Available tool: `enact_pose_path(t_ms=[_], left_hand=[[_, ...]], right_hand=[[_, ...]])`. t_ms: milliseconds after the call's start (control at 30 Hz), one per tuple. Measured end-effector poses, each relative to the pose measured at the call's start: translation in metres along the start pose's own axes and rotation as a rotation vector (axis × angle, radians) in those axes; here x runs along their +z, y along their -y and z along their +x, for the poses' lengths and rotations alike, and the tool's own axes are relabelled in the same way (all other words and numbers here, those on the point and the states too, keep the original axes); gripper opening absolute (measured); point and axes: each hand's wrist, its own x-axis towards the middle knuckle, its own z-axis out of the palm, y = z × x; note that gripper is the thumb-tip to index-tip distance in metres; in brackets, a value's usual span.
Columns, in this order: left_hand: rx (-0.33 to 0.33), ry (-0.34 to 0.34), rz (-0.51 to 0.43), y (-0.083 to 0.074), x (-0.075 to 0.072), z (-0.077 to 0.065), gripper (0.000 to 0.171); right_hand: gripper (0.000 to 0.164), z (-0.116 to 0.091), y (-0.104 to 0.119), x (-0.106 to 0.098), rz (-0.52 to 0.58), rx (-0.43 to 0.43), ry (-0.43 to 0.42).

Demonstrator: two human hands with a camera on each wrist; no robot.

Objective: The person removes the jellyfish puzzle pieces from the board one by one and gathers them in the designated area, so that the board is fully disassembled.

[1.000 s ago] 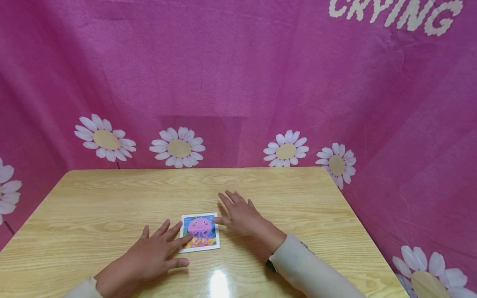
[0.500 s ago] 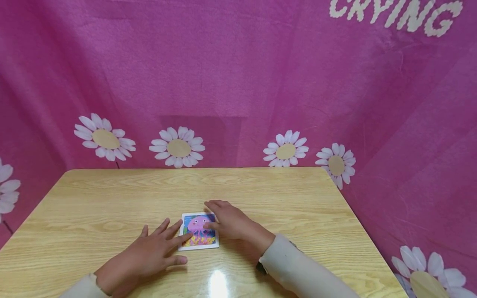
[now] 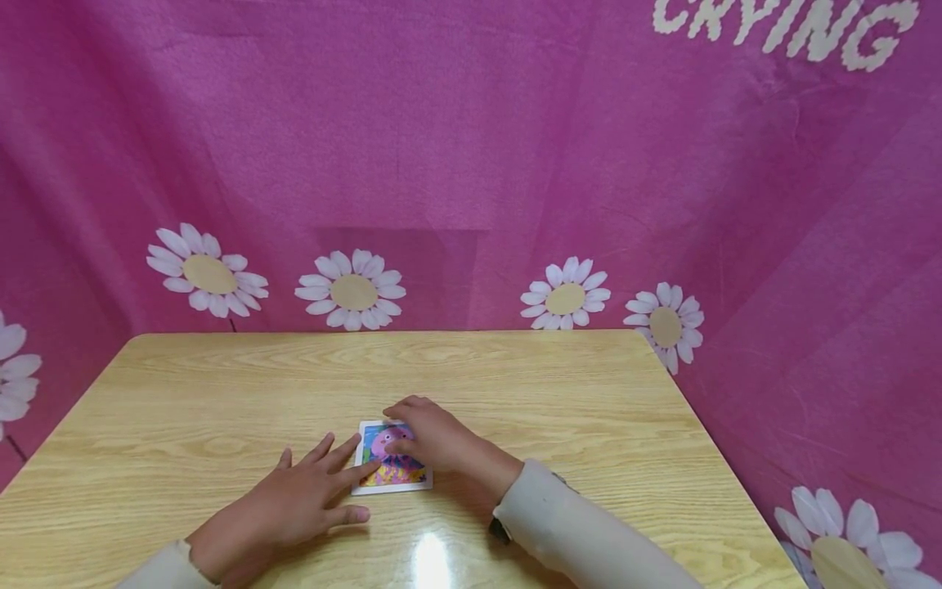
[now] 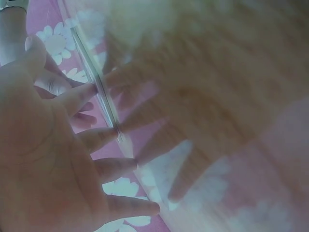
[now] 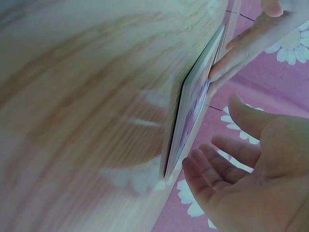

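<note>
A square picture board (image 3: pixel 393 483) with a white border and a pink jellyfish on blue lies flat near the middle of the table. My left hand (image 3: pixel 298 499) is spread at its left side, with a straight finger reaching over the picture and the fingertips down at its edge. Over the board's upper right part is my right hand (image 3: pixel 445 438), which hides that corner in the head view. In the right wrist view, the right hand (image 5: pixel 246 179) has loosely bent fingers and a raised thumb beside the board (image 5: pixel 195 96), with nothing held. The left wrist view shows the board edge-on (image 4: pixel 94 72) by the left fingertips.
The pale wooden table (image 3: pixel 221 393) has a glossy top that reflects a light near its front. Behind it and to the right hangs a pink cloth (image 3: pixel 471 147) printed with white daisies (image 3: pixel 353 290) and lettering (image 3: pixel 783 29).
My right hand has moved left, from beside the board's right edge to over its upper right part, and its fingers have drawn together. The left hand stays almost still.
</note>
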Motion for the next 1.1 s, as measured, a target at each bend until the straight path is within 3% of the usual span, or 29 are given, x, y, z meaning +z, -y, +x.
enact_pose_path(t_ms=[433, 700, 1100], left_hand=[[0.001, 0.02, -0.005, 0.0, -0.001, 0.001, 0.072], [0.011, 0.022, -0.012, 0.0, 0.0, 0.001, 0.072], [-0.008, 0.051, -0.03, 0.0, 0.0, 0.003, 0.075]], right_hand=[[0.045, 0.011, 0.002, 0.005, 0.088, -0.022, 0.03], [0.035, 0.019, 0.002, 0.007, 0.174, 0.045, 0.032], [0.022, 0.025, 0.002, 0.013, 0.154, 0.068, -0.009]])
